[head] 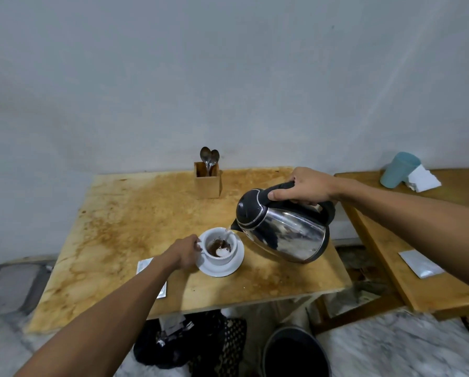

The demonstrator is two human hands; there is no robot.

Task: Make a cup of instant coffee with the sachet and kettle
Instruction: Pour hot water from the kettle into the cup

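Two hands busy: our right hand (308,187) is wrapped round the black handle of the steel kettle (282,229), tipped w/ spout over the white cup (219,247). A thin stream of water is landing on the brown powder at the cup's bottom. Our left hand (185,253) grips the cup at its handle side, fingers curled; exact pinch hard to tell. Cup sits on its saucer (221,268) near the front of the stained table (135,213). A sachet (146,268) lies just behind our left forearm, partly hidden.

Risks, as we judge them: left fingers are v. close to the stream, so a wobble or over-tilt could splash hot water on them. Pouring too fast could overflow into the saucer. Spoons (209,157) in the wooden holder (207,183) are untouched, so stirring is probably next.
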